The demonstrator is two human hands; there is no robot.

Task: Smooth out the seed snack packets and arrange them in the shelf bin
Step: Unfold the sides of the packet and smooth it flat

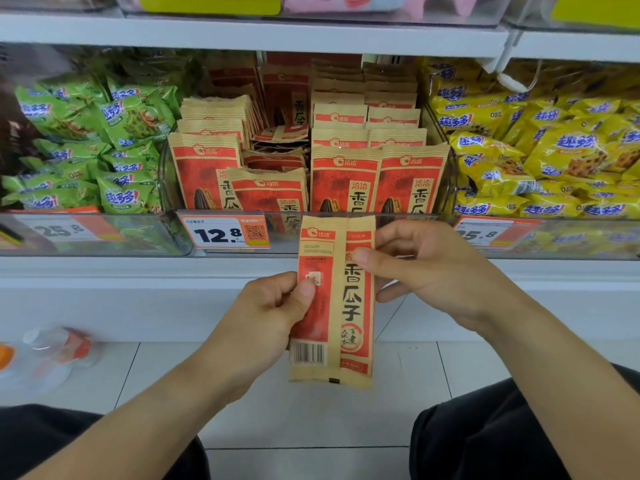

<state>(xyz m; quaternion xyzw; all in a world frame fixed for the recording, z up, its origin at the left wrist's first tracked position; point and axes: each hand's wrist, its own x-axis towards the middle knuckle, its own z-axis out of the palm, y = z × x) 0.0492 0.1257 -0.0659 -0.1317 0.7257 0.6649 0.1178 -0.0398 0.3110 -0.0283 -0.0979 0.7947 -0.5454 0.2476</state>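
I hold one tan and red seed snack packet [334, 306] upright in front of the shelf, below the bin's front. My left hand [268, 311] pinches its left edge, thumb on the front. My right hand [426, 268] pinches its right side, thumb on the printed face, fingers behind. The packet is folded lengthwise, so a barcode strip shows on its left. The clear shelf bin [166, 188] above holds several more of these packets: upright rows at left and right, and a looser, lower heap [273, 157] in the middle.
Green snack bags [93, 140] fill the bin to the left and yellow ones [540, 150] the bin to the right. A 12.8 price tag [225, 233] hangs on the seed bin's front. White tiled floor lies below, with a blurred plastic item [52, 355] at lower left.
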